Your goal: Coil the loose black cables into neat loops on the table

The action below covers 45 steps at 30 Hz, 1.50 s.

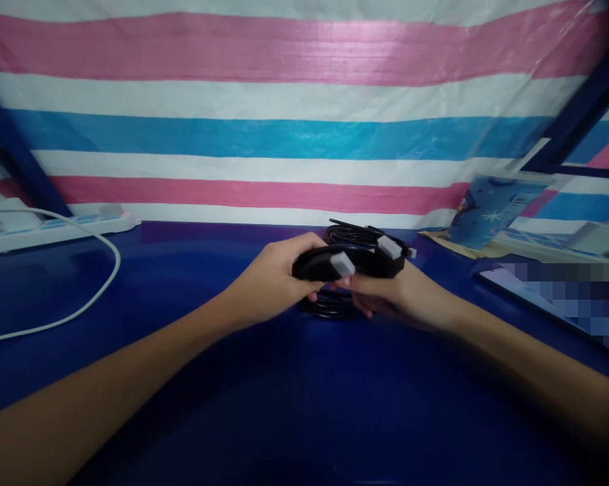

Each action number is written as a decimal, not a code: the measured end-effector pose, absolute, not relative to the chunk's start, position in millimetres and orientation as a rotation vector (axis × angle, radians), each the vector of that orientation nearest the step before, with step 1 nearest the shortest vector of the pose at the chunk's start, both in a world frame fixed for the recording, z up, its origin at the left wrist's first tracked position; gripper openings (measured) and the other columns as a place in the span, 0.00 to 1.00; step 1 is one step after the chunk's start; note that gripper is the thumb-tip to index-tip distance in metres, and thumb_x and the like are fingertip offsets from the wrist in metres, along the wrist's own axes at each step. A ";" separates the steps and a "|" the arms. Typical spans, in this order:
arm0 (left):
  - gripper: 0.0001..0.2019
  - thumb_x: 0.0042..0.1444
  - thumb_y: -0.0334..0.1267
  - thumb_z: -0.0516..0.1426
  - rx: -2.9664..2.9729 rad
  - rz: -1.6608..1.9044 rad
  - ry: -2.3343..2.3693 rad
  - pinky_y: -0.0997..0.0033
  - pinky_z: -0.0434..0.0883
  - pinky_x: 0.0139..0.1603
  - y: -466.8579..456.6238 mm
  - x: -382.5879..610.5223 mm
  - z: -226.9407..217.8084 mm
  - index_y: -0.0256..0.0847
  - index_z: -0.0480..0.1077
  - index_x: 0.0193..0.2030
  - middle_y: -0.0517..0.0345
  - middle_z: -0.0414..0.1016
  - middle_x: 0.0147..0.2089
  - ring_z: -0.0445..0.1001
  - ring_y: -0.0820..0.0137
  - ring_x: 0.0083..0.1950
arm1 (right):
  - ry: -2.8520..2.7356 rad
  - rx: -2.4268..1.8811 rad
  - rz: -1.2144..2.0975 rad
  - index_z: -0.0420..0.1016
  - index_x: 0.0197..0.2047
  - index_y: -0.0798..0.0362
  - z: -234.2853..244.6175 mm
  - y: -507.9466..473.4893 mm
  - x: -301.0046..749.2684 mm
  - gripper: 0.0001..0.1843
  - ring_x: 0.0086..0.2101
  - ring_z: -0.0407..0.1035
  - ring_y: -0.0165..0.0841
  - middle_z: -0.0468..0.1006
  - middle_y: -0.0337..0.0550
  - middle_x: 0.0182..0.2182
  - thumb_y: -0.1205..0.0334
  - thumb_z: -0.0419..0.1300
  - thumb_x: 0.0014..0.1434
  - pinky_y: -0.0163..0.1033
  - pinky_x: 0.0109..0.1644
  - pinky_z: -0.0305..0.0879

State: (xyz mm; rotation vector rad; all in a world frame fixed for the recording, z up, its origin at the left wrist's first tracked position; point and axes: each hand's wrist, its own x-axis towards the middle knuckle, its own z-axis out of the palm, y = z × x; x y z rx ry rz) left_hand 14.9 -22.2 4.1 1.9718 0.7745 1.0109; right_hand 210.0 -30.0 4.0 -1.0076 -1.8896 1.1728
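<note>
Both hands grip a thick black cable [358, 255] wound into a coil, held above the blue table. Its two ends carry silver, flat rectangular plugs, one pointing out at the left end [343, 264] and the other at the right end [389, 247]. My left hand [279, 273] is closed around the left side, thumb below. On the right side, my right hand [398, 290] is closed on the coil, its fingers partly hidden. Just behind lies a thinner black coiled cable [352, 233] with a small plug. More black cable loops [329, 307] show beneath the hands; which cable they belong to I cannot tell.
A white power strip [76, 233] sits at the left, and a white cord [113, 256] curves across the blue table [304, 405]. At the right are a blue printed pouch [499, 209], another power strip [547, 246] and a partly blurred phone-like device [532, 300]. Striped sheeting [264, 135] hangs behind.
</note>
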 end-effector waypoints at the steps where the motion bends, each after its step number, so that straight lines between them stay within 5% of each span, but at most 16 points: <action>1: 0.05 0.53 0.36 0.59 1.890 0.993 0.761 0.75 0.64 0.33 -18.2 13.8 1.9 0.39 0.68 0.35 0.62 0.71 0.29 0.71 0.74 0.30 | -1.815 -0.997 1.213 0.70 0.25 0.55 1.0 -26.1 211.2 0.15 0.14 0.56 0.23 0.61 0.31 0.11 0.53 0.64 0.54 0.31 0.19 0.56; 6: 0.18 0.49 0.41 0.65 1.680 0.801 0.742 0.71 0.66 0.44 4.9 9.8 -16.1 0.38 0.67 0.45 0.57 0.76 0.39 0.73 0.71 0.41 | -1.467 -0.889 1.293 0.72 0.33 0.56 -10.4 -9.6 215.0 0.14 0.11 0.49 0.20 0.53 0.25 0.10 0.53 0.63 0.56 0.32 0.21 0.63; 10: 0.11 0.55 0.39 0.61 1.595 0.813 0.792 0.70 0.65 0.47 2.6 17.7 -22.2 0.37 0.67 0.42 0.54 0.79 0.39 0.74 0.72 0.42 | -1.475 -0.892 1.289 0.70 0.35 0.56 -12.4 -6.4 215.9 0.11 0.11 0.53 0.21 0.55 0.26 0.11 0.56 0.60 0.59 0.33 0.23 0.66; 14: 0.06 0.56 0.35 0.58 1.337 0.866 0.678 0.70 0.68 0.41 -15.6 29.2 -15.9 0.37 0.65 0.38 0.54 0.79 0.32 0.77 0.71 0.36 | -1.570 -1.031 1.160 0.68 0.43 0.54 -10.8 -6.0 216.5 0.10 0.13 0.59 0.24 0.61 0.27 0.12 0.62 0.59 0.58 0.32 0.21 0.63; 19: 0.05 0.55 0.29 0.57 1.256 0.870 0.510 0.74 0.71 0.36 -29.9 33.3 -7.4 0.37 0.65 0.39 0.58 0.77 0.28 0.78 0.72 0.30 | -1.921 -1.120 0.709 0.69 0.44 0.58 -6.6 -8.9 218.2 0.12 0.20 0.66 0.27 0.70 0.37 0.19 0.58 0.55 0.63 0.32 0.23 0.62; 24: 0.05 0.56 0.35 0.59 1.461 0.827 0.535 0.80 0.63 0.20 -30.1 29.2 -2.8 0.38 0.67 0.32 0.73 0.57 0.12 0.55 0.83 0.12 | -2.088 -0.952 0.592 0.69 0.38 0.56 -0.5 -17.4 218.9 0.08 0.22 0.67 0.27 0.71 0.39 0.23 0.60 0.54 0.63 0.33 0.26 0.64; 26: 0.05 0.54 0.35 0.60 1.514 0.782 0.526 0.81 0.60 0.17 -27.9 27.3 -2.0 0.38 0.68 0.31 0.75 0.51 0.11 0.49 0.84 0.11 | -2.132 -0.878 0.661 0.70 0.33 0.56 1.3 -20.2 218.6 0.06 0.24 0.68 0.28 0.73 0.41 0.25 0.63 0.57 0.61 0.33 0.29 0.65; 29: 0.06 0.52 0.36 0.61 1.549 0.695 0.491 0.82 0.57 0.15 -23.2 24.4 -2.3 0.37 0.70 0.30 0.71 0.59 0.14 0.53 0.84 0.13 | -2.094 -0.817 1.032 0.71 0.30 0.57 -0.5 -21.3 217.1 0.07 0.24 0.68 0.27 0.72 0.40 0.22 0.63 0.59 0.58 0.33 0.29 0.66; 33: 0.06 0.49 0.36 0.62 1.582 0.604 0.489 0.81 0.59 0.16 -17.9 19.3 -4.0 0.36 0.72 0.29 0.67 0.65 0.16 0.57 0.83 0.13 | -1.892 -0.792 1.362 0.70 0.29 0.57 -8.9 -19.8 212.6 0.08 0.16 0.56 0.22 0.68 0.35 0.18 0.60 0.61 0.53 0.29 0.18 0.51; 45: 0.04 0.46 0.33 0.59 1.557 0.619 0.513 0.84 0.53 0.13 -2.1 11.3 -15.8 0.35 0.71 0.24 0.61 0.69 0.16 0.58 0.83 0.12 | -1.966 -0.879 1.286 0.74 0.28 0.59 -8.2 -26.8 207.2 0.08 0.15 0.53 0.21 0.65 0.34 0.15 0.67 0.55 0.47 0.28 0.16 0.45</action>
